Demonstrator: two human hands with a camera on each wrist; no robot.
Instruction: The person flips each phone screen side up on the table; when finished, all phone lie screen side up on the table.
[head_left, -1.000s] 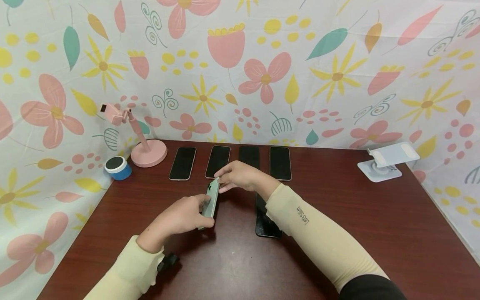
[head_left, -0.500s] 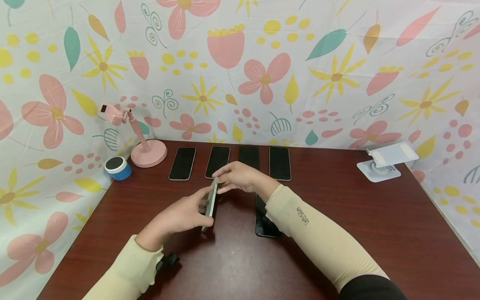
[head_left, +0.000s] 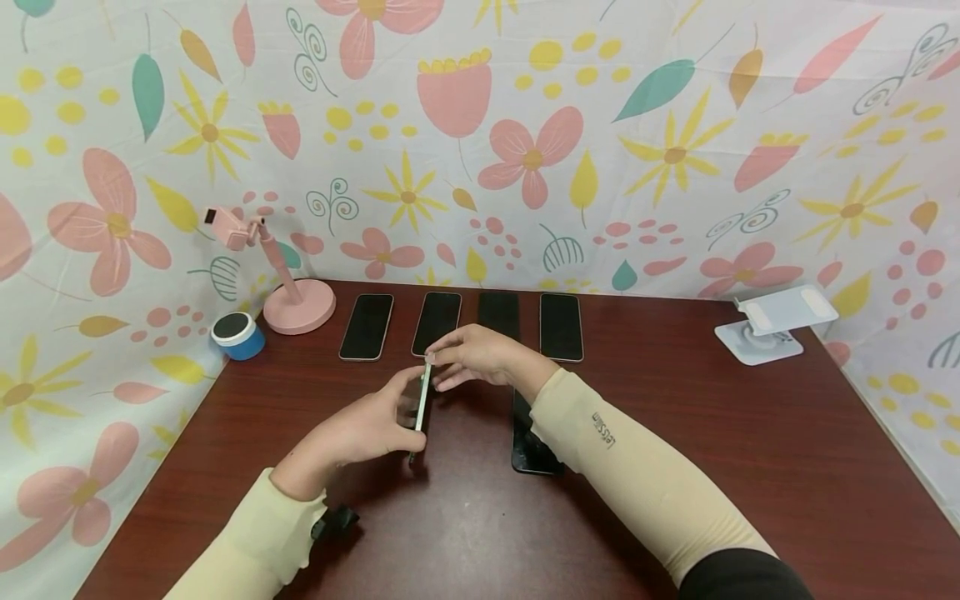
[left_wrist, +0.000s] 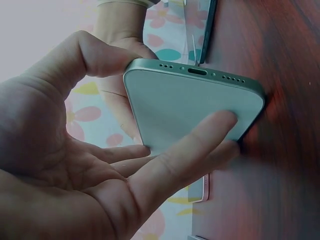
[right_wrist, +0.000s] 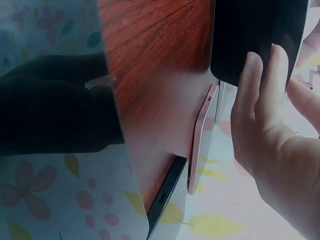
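A pale green phone (head_left: 423, 403) stands nearly edge-on above the middle of the table, tilted on its long side, between my two hands. My left hand (head_left: 367, 427) grips its near end. In the left wrist view the thumb presses a corner beside the charging port, and the fingers spread across the plain back (left_wrist: 175, 107). My right hand (head_left: 480, 354) pinches the far end. The right wrist view has its fingers against the black screen (right_wrist: 255, 30), with the thumb at the edge. Under my right forearm lies a black phone (head_left: 531, 442), partly hidden.
Along the back lies a row of several dark-screened phones, including a leftmost one (head_left: 366, 327) and a rightmost one (head_left: 561, 327). A pink stand (head_left: 298, 307) and a blue-white round jar (head_left: 237, 337) stand at left. A white folding stand (head_left: 787, 310) sits at right on the brown table (head_left: 675, 400).
The phone has turned from showing its green back to being seen almost edge-on. My left fingers have moved behind it; both hands keep about the same place.
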